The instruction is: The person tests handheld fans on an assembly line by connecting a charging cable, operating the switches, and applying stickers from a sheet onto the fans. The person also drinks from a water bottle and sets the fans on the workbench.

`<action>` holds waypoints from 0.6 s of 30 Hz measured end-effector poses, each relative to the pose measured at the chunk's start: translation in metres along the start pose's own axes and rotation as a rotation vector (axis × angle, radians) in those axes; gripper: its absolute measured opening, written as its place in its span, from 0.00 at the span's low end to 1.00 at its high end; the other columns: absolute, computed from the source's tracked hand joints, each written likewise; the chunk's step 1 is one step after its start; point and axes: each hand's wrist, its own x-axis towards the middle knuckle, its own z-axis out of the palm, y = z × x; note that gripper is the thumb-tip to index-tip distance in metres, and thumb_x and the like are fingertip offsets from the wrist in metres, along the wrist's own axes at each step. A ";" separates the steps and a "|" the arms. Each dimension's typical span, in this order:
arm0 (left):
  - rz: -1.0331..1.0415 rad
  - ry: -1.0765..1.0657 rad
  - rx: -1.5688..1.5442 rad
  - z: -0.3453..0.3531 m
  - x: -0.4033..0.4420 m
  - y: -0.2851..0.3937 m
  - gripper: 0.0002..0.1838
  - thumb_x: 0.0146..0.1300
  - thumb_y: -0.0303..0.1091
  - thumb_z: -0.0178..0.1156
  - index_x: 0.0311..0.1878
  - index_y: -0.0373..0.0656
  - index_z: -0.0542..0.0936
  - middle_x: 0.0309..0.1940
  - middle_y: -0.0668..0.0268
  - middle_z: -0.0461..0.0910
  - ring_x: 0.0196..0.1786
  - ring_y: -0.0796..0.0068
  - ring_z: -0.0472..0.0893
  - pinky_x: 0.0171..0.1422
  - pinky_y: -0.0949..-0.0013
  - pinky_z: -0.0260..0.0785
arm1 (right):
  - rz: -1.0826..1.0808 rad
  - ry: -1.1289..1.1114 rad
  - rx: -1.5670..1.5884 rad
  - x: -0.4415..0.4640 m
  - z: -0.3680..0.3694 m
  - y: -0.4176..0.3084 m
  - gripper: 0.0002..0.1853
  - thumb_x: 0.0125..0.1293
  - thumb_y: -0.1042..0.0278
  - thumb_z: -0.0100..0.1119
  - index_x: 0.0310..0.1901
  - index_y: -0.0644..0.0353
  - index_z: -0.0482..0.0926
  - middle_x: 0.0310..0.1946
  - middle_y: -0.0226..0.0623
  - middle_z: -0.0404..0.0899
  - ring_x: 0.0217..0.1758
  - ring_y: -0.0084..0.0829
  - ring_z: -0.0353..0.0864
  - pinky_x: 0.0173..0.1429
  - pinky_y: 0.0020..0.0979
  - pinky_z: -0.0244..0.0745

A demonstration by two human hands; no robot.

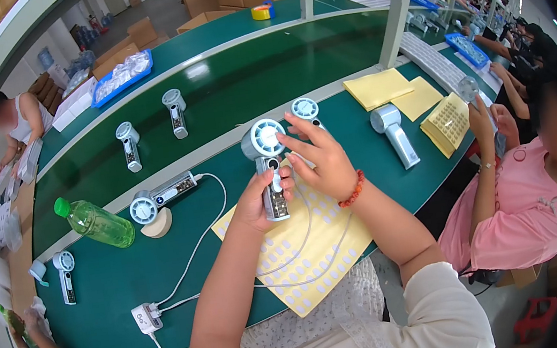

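Observation:
My left hand (258, 198) is wrapped round the handle of a light-blue and silver handheld fan (267, 138), held upright with its round grille facing me. The handle's front shows dark parts and a round button. My right hand (323, 163) has its fingers spread beside the fan head, the fingertips at or very near the grille's edge; whether they touch it I cannot tell. Below both hands lies a yellow sheet (301, 291) with rows of pale oval stickers. Another fan (305, 108) is partly hidden behind my right hand.
A fan (144, 207) rests on a round stand, plugged into a white cable from a charger (146, 318). Other fans (397, 137) lie about. A green bottle (95, 223) stands left; yellow sheets (376, 88) lie right. A metal post (398, 10) rises behind. A co-worker in pink (515, 206) sits right.

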 end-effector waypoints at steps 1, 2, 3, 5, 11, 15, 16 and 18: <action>-0.003 -0.018 -0.008 -0.002 0.000 0.000 0.21 0.59 0.36 0.62 0.53 0.42 0.67 0.37 0.71 0.70 0.38 0.80 0.72 0.41 0.76 0.75 | 0.006 -0.008 0.023 -0.001 0.001 0.000 0.19 0.55 0.77 0.60 0.51 0.60 0.78 0.61 0.44 0.67 0.51 0.39 0.77 0.53 0.35 0.74; -0.003 -0.016 -0.012 -0.003 0.001 0.000 0.21 0.59 0.36 0.62 0.53 0.42 0.67 0.36 0.71 0.70 0.38 0.81 0.72 0.41 0.76 0.75 | 0.012 -0.016 0.047 -0.002 0.001 0.000 0.19 0.55 0.77 0.59 0.50 0.61 0.78 0.60 0.44 0.68 0.50 0.38 0.77 0.52 0.34 0.75; -0.003 -0.014 -0.015 -0.004 0.001 0.000 0.21 0.59 0.35 0.62 0.53 0.41 0.67 0.36 0.71 0.70 0.38 0.82 0.72 0.41 0.76 0.75 | 0.018 -0.024 0.069 -0.002 0.001 0.000 0.18 0.55 0.78 0.59 0.50 0.61 0.78 0.60 0.44 0.68 0.49 0.37 0.78 0.51 0.34 0.75; 0.000 -0.012 -0.018 -0.005 0.001 -0.001 0.21 0.59 0.35 0.62 0.53 0.40 0.67 0.36 0.71 0.70 0.38 0.82 0.71 0.41 0.76 0.75 | 0.022 -0.028 0.085 -0.002 0.003 -0.002 0.18 0.55 0.78 0.59 0.49 0.62 0.78 0.59 0.43 0.69 0.47 0.36 0.79 0.49 0.32 0.76; 0.022 -0.015 0.009 -0.004 0.002 0.000 0.20 0.60 0.36 0.61 0.52 0.42 0.68 0.35 0.71 0.69 0.38 0.82 0.71 0.40 0.75 0.74 | 0.050 -0.011 0.088 -0.001 -0.001 -0.008 0.17 0.56 0.78 0.58 0.50 0.63 0.77 0.57 0.44 0.71 0.45 0.36 0.80 0.47 0.32 0.77; 0.087 -0.013 0.014 0.002 0.004 0.001 0.16 0.62 0.35 0.60 0.50 0.44 0.68 0.35 0.70 0.70 0.38 0.78 0.72 0.40 0.73 0.74 | 0.282 0.110 0.113 0.003 -0.006 -0.011 0.14 0.58 0.77 0.58 0.48 0.63 0.76 0.48 0.44 0.75 0.42 0.39 0.80 0.45 0.33 0.77; 0.100 -0.015 -0.004 0.003 0.004 0.003 0.14 0.62 0.35 0.60 0.48 0.45 0.68 0.35 0.69 0.70 0.37 0.77 0.73 0.39 0.73 0.75 | 0.283 0.026 -0.062 0.005 -0.009 -0.009 0.11 0.59 0.70 0.59 0.43 0.64 0.74 0.42 0.44 0.76 0.41 0.42 0.80 0.42 0.35 0.77; 0.127 -0.022 -0.022 -0.001 0.006 0.006 0.14 0.63 0.35 0.59 0.48 0.45 0.69 0.35 0.69 0.70 0.37 0.78 0.72 0.39 0.73 0.74 | 0.439 -0.280 -0.169 0.002 -0.009 -0.007 0.12 0.59 0.66 0.60 0.40 0.64 0.73 0.41 0.44 0.76 0.40 0.43 0.79 0.41 0.37 0.76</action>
